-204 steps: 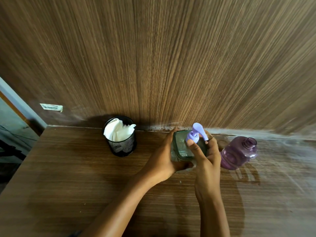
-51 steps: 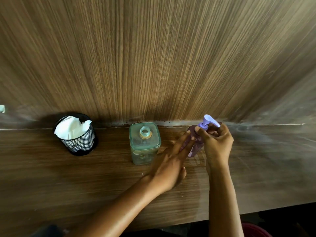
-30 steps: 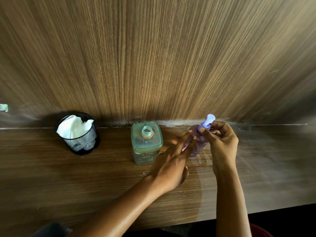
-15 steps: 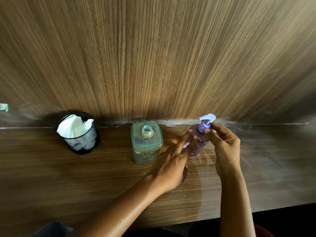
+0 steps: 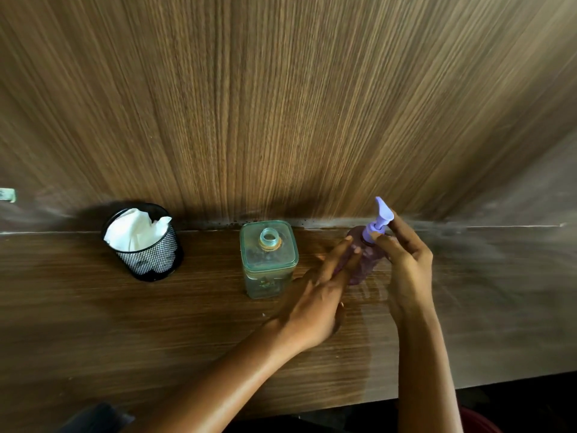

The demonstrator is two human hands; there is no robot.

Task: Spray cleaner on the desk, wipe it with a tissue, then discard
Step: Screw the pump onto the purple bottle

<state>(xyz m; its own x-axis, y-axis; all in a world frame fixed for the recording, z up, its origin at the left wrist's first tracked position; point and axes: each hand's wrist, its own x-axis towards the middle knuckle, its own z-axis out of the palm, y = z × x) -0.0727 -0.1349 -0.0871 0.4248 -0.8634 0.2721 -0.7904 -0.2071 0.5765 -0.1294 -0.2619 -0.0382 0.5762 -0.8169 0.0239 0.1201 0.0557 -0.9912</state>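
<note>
While the purple see-through plastic bottle (image 5: pixel 359 267) stands upright near the back of the brown wood-grain desk (image 5: pixel 156 323), long axis vertical, it sits btwn both hands, touching each. Right hand (image 5: pixel 406 270), the nearer one, pinches the lilac plastic pump head (image 5: pixel 379 221) at its collar w/ thumb + curled fingers. Left hand (image 5: pixel 315 301) lies straight-fingered against the bottle's left side, gripping nothing.

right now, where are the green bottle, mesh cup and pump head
green bottle (image 5: pixel 268 256): head view, flat top by the neck
mesh cup (image 5: pixel 150 256): head view, mesh wall
pump head (image 5: pixel 384 210): head view, spout
</note>
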